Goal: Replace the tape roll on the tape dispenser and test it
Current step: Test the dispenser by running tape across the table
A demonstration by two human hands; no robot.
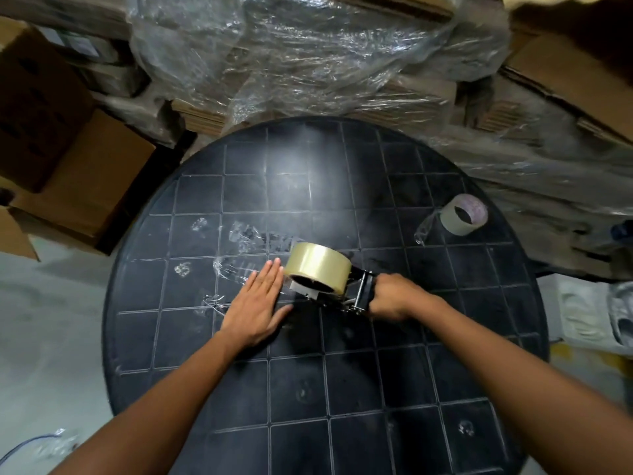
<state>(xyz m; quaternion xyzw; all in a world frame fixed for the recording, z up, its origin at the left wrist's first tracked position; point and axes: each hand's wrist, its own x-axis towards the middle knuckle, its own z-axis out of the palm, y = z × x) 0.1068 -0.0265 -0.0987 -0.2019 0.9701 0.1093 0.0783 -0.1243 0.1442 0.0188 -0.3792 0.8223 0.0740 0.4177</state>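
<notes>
Left grip (pixel 255 308): released, palm flat on worktop (pixel 342 389) centre.
Right grip (pixel 390 296): clenched around tape dispenser (pixel 359 294) handle.
Tape roll (pixel 318 269): mounted on dispenser, mid-worktop.
Spent core (pixel 464 214): near right edge.

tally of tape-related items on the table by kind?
Full tape rolls: 1, the clear roll mounted on the dispenser
Spent cores: 1, the empty cardboard core at the table's far right
Tape dispensers: 1, the dispenser gripped by the right hand
Total: 3
Loose clear tape strips are stuck near the left hand; their number is unclear.
</notes>
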